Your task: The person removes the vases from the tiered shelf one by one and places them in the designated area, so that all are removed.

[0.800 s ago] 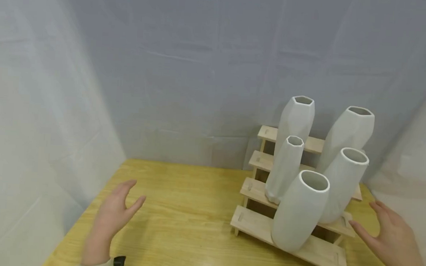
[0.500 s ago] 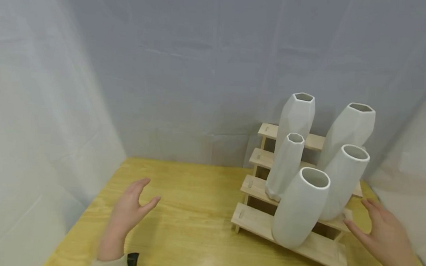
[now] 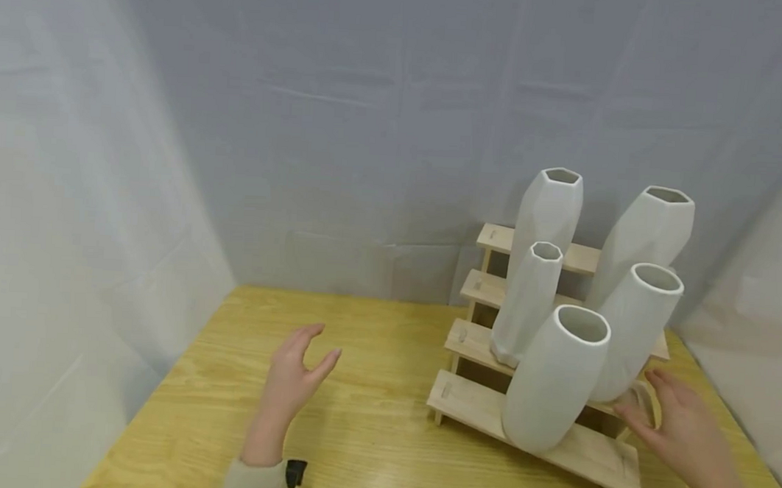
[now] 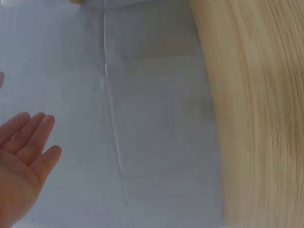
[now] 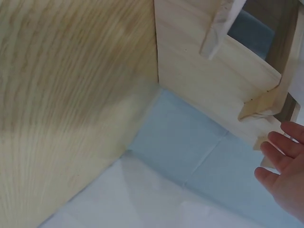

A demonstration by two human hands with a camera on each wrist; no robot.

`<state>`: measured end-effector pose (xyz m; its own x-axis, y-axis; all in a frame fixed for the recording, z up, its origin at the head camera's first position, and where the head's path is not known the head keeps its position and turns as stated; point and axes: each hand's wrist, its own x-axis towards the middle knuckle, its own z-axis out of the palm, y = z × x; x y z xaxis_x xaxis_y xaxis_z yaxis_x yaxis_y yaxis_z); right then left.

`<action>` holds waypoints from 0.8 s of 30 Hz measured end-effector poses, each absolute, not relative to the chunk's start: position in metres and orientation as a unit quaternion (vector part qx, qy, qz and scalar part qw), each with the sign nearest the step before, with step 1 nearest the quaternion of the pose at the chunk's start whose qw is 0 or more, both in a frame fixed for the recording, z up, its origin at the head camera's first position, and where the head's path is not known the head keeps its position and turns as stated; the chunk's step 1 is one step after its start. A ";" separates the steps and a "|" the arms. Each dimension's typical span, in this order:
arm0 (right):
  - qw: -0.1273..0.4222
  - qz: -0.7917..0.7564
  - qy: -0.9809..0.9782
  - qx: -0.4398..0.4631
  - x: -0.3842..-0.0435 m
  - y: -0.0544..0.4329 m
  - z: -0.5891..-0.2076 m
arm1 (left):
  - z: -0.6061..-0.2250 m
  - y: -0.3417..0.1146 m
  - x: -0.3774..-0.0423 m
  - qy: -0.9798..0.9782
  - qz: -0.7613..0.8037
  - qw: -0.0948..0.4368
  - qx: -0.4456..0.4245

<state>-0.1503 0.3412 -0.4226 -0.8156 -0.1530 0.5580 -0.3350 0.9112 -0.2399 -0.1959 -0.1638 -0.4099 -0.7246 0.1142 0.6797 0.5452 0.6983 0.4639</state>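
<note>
Where the bottom edge of the head view cuts the scene, we see a beige sleeve with a small black object at the wrist. From it, the left hand reaches up at lower centre, holding nothing, thumb and fingers apart in a loose curve above a yellow wood-grain table. At lower right, the right hand is likewise relaxed and holds nothing; its fingertips are right beside the end of a stepped wooden stand, though we cannot tell whether they touch it. The stand fills the right of the frame with four boards. On its lowest board we find a rounded white vase; on the second, a narrow ribbed vase and, right of it, a smooth round-mouthed vase. Behind rise a left angular vase and a right angular vase, their bases hidden from us. Farthest off, a creased grey sheet spans the upper frame.
</note>
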 end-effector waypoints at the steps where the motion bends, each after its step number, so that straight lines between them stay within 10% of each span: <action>1: 0.274 0.165 -0.938 0.132 -0.151 0.341 -0.424 | -0.410 -0.159 -0.197 -0.858 -0.350 0.323 -0.192; 24: 0.248 0.189 -0.936 0.164 -0.158 0.342 -0.441 | -0.404 -0.049 -0.205 -0.797 -0.478 0.241 -0.278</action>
